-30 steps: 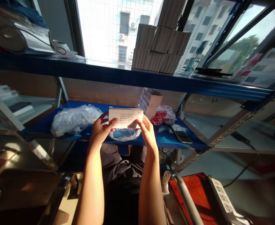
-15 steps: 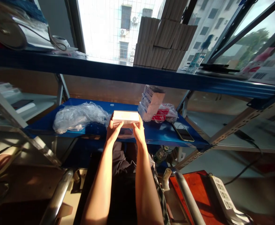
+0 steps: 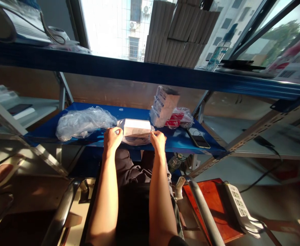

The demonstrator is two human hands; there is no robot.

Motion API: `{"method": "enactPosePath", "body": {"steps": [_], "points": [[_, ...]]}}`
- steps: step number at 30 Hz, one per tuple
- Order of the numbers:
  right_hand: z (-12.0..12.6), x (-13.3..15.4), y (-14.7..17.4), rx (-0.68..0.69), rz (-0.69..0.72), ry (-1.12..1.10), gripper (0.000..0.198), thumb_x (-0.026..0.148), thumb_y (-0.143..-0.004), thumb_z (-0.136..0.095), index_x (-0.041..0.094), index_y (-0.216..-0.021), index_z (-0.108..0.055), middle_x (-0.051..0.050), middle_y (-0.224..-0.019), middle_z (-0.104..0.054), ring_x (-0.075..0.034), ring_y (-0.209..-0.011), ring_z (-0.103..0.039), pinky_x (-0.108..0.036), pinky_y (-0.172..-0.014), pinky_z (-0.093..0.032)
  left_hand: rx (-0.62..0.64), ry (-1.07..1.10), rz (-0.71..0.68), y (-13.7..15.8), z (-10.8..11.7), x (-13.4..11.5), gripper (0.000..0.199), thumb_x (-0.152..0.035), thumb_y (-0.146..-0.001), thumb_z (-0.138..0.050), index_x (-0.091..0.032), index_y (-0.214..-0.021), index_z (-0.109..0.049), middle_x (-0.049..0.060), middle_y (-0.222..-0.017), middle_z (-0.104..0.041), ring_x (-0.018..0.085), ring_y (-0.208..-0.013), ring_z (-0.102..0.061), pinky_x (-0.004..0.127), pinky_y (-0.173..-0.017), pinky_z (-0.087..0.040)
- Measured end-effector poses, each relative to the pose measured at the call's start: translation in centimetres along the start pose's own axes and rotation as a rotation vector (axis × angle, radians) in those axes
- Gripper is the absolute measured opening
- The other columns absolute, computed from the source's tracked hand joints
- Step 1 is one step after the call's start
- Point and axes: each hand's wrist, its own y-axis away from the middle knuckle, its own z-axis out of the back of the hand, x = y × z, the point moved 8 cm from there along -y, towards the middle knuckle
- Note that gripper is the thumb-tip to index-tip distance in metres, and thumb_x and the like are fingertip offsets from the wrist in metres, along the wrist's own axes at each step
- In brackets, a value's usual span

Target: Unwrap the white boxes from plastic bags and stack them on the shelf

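Observation:
A small pale box (image 3: 137, 127) rests at the front of the blue shelf, on a clear plastic bag (image 3: 136, 140) whose film spreads out on both sides of it. My left hand (image 3: 113, 137) is closed, its fingertips pinching the film just left of the box. On the other side, my right hand (image 3: 158, 139) pinches the film's right edge. Neither hand touches the box itself. Left of my hands lies a crumpled heap of clear plastic bags (image 3: 85, 122).
Behind to the right stand wrapped stacked boxes (image 3: 165, 106) beside a red package (image 3: 175, 118). A phone (image 3: 199, 139) lies near the shelf's right end. An upper shelf (image 3: 114, 70) crosses above. Chair armrests (image 3: 203, 208) flank me, with a power strip (image 3: 238, 201) at lower right.
Both hands have let go of the box and moved apart to its sides, now gripping the plastic film. The box has been set down on the bag.

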Motion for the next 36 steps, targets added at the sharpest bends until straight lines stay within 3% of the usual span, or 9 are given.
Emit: {"method": "enactPosePath", "body": {"steps": [2,4,9,14,19,23,26,31,36], "points": [[-0.9,-0.8,0.2,0.072,-0.095,-0.081,0.03,0.03,-0.081,-0.059,0.018,-0.095,-0.083,-0.015,-0.102,-0.081,-0.036,-0.116,-0.071,-0.049,-0.105,-0.053,0.15,-0.012,0.024,0.2,-1.5,0.7,0.021,-0.027,-0.093,-0.06,-0.019,-0.086,-0.078,0.012,-0.093,-0.081,0.029,-0.094,-0.076,0.039,-0.087,-0.057],[-1.4,-0.3,0.2,0.09,-0.091,-0.274,0.04,0.032,-0.083,-0.058,0.018,-0.113,-0.081,-0.014,-0.118,-0.08,-0.034,-0.123,-0.07,-0.048,-0.111,-0.05,0.163,0.03,0.069,0.3,-2.3,1.3,0.018,-0.026,-0.092,-0.062,-0.018,-0.093,-0.078,0.015,-0.098,-0.081,0.031,-0.101,-0.076,0.043,-0.094,-0.057],[0.3,4.3,0.1,0.115,0.173,-0.735,0.065,0.041,-0.091,-0.063,0.025,-0.153,-0.057,-0.007,-0.164,-0.049,-0.027,-0.156,-0.041,-0.052,-0.128,-0.032,-0.135,0.51,0.043,-0.6,-1.2,0.2,0.035,-0.032,-0.095,-0.063,-0.017,-0.124,-0.073,0.019,-0.135,-0.073,0.031,-0.127,-0.069,0.048,-0.109,-0.055],[3.8,8.6,1.5,0.18,0.338,-0.824,0.059,0.044,-0.097,-0.064,0.034,-0.155,-0.054,-0.002,-0.167,-0.047,-0.025,-0.16,-0.034,-0.055,-0.13,-0.026,-0.218,0.758,-0.121,-0.4,2.2,-3.2,0.044,-0.044,-0.097,-0.065,-0.019,-0.131,-0.071,0.015,-0.129,-0.076,0.028,-0.123,-0.071,0.041,-0.108,-0.056],[7.3,10.1,2.1,0.011,0.355,-0.553,0.045,0.043,-0.091,-0.069,0.024,-0.132,-0.074,-0.01,-0.142,-0.07,-0.03,-0.139,-0.059,-0.05,-0.113,-0.05,-0.372,0.549,-0.281,1.2,7.2,-6.3,0.027,-0.041,-0.096,-0.069,-0.02,-0.112,-0.077,0.01,-0.116,-0.078,0.027,-0.121,-0.071,0.043,-0.112,-0.053],[10.0,10.4,2.6,-0.184,0.333,-0.304,0.041,0.034,-0.082,-0.072,0.022,-0.12,-0.078,-0.009,-0.103,-0.082,-0.027,-0.094,-0.073,-0.041,-0.087,-0.059,-0.212,0.697,-0.406,1.8,7.0,-8.5,0.024,-0.042,-0.101,-0.063,-0.022,-0.111,-0.072,0.011,-0.121,-0.074,0.027,-0.135,-0.063,0.042,-0.117,-0.05],[11.1,10.5,2.7,-0.191,0.284,-0.252,0.027,0.034,-0.083,-0.07,0.021,-0.105,-0.081,-0.008,-0.087,-0.082,-0.023,-0.07,-0.071,-0.036,-0.072,-0.058,-0.132,0.709,-0.429,2.0,5.6,-9.4,0.031,-0.045,-0.103,-0.059,-0.022,-0.117,-0.073,0.013,-0.127,-0.069,0.026,-0.125,-0.069,0.04,-0.111,-0.055],[10.0,12.4,3.3,0.086,0.386,-0.269,0.013,0.032,-0.087,-0.071,0.024,-0.085,-0.081,-0.005,-0.085,-0.079,-0.021,-0.071,-0.07,-0.032,-0.07,-0.057,0.035,0.743,-0.396,2.2,2.9,-10.0,0.046,-0.041,-0.101,-0.063,-0.023,-0.143,-0.065,0.013,-0.133,-0.07,0.018,-0.091,-0.076,0.034,-0.094,-0.061],[8.4,14.9,4.6,0.25,0.62,-0.242,0.013,0.031,-0.094,-0.071,0.026,-0.091,-0.083,-0.007,-0.102,-0.073,-0.023,-0.096,-0.069,-0.038,-0.09,-0.057,0.412,0.827,-0.318,3.0,0.1,-11.1,0.065,-0.033,-0.086,-0.077,-0.022,-0.148,-0.061,0.014,-0.133,-0.073,0.02,-0.092,-0.076,0.032,-0.088,-0.062]]}}
